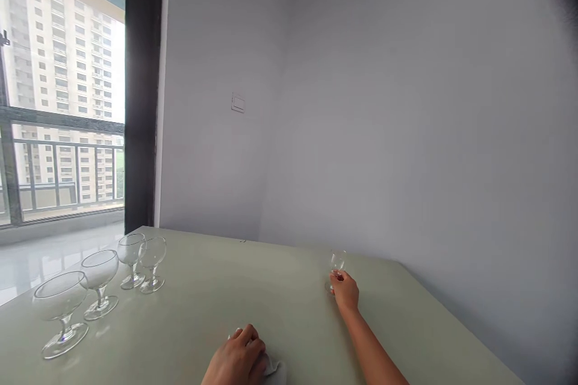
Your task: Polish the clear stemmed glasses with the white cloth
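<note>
My right hand (345,290) reaches to the far right part of the table, its fingers closed around the stem of a small stemmed glass (338,259). The glass stands upright, its foot partly hidden behind the fingers. Close to the table's front edge, my left hand (240,354) is closed on a light grey cloth (274,369), which sticks out on the right of the fingers. Most of the cloth is covered by the hand or cut off by the bottom of the view.
Several clear goblets stand upright on the left of the green-grey table (203,295): a nearest goblet (61,307), a second goblet (100,280), and two farther goblets (132,255) close together. A grey wall (343,102) borders the table's far side. A window (63,102) is at left.
</note>
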### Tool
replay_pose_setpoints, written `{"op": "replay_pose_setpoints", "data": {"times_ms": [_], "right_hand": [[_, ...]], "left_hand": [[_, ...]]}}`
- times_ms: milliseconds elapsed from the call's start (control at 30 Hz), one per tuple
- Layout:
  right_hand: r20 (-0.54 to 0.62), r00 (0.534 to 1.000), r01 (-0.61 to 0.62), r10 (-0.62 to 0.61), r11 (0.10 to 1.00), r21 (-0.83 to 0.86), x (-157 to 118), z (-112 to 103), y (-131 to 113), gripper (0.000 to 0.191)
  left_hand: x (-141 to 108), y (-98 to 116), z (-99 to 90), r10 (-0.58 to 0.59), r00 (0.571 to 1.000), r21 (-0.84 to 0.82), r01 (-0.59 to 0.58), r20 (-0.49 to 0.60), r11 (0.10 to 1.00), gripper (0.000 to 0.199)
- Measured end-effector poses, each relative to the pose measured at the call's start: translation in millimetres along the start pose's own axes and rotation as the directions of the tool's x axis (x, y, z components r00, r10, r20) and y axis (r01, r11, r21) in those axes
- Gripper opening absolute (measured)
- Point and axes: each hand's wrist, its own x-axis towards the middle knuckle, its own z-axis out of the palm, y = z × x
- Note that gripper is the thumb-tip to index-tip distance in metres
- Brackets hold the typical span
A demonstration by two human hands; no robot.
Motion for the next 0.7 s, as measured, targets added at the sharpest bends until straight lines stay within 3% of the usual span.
{"op": "replay_pose_setpoints", "data": {"times_ms": [333,433,533,700], "right_hand": [[0.016,1.000,0.019,-0.019,1.000,0.023,4,-2,12,0.011],[0.000,1.000,0.014,-0.014,0.998,0.066,-5,-12,15,0.027],[-0.018,0.999,-0.034,0.036,0.994,0.103,-21,-23,18,0.051],[-0.047,0.997,-0.048,0.055,0.991,0.129,-44,-33,26,0.050]], "left_hand": [[-4,1,-6.6,0.023,1.000,-0.076,-0.025,-0.016,0.997,0.025],[-5,0,-4.3,0.018,0.999,-0.206,-0.027,-0.045,0.978,0.023],[-2,-5,-0.3,-0.088,0.986,-0.480,0.009,-0.141,0.877,0.017],[15,-34,-4.1,-0.372,0.890,-0.689,0.096,-0.265,0.719,0.029]]}}
